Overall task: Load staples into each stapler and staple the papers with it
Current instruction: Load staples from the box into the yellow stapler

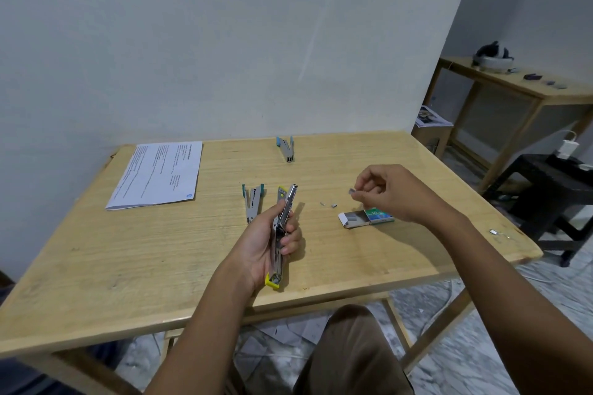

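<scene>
My left hand [268,242] grips a yellow stapler [282,224], swung open so its metal magazine shows. To its right, my right hand [390,191] pinches a small strip of staples [350,191] above the table. An open staple box [365,217] with a green sleeve lies below that hand. Two loose staple bits [329,204] lie left of the box. A teal stapler [253,202] rests just left of the yellow one. Near the far edge lies a blue stapler [286,149]. The printed papers [158,174] sit at the far left.
The wooden table [160,260] stands against a white wall. A small metal piece [493,231] lies near its right edge. A black stool [552,189] and a wooden side table [513,90] stand to the right. My knee [349,346] shows below the front edge.
</scene>
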`<state>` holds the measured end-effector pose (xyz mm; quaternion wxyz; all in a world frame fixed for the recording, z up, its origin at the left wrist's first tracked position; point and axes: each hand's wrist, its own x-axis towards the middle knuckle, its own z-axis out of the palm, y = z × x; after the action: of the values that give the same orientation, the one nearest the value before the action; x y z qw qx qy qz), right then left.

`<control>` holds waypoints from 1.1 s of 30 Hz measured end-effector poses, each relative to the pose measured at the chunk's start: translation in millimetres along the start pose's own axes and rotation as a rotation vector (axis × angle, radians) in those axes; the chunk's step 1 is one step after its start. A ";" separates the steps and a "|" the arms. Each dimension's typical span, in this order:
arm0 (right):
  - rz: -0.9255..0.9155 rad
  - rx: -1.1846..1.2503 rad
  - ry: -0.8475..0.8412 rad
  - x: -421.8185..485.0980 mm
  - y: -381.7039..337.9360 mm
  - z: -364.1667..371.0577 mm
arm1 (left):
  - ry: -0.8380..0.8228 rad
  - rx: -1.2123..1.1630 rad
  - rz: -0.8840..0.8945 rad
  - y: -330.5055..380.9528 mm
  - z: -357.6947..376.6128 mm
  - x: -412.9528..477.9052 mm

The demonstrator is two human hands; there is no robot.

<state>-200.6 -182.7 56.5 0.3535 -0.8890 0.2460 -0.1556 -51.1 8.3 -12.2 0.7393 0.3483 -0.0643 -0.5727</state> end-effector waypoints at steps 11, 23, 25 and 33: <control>0.031 0.467 -0.029 -3.2 -6.5 24.5 | -0.030 -0.026 -0.028 0.1 -1.9 3.5; 0.076 0.633 -0.049 -0.6 -17.6 65.9 | -0.011 -0.009 -0.039 0.5 0.6 1.2; 0.067 0.549 -0.044 1.1 -22.5 71.6 | -0.014 -0.012 -0.048 1.0 2.4 -0.6; -0.093 0.182 0.005 9.9 -28.7 83.2 | -0.014 -0.014 -0.065 1.7 1.8 0.6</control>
<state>-145.5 -124.1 19.3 0.4245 -0.8634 0.1900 -0.1956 -50.4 7.2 -10.0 0.7223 0.3411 -0.0542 -0.5992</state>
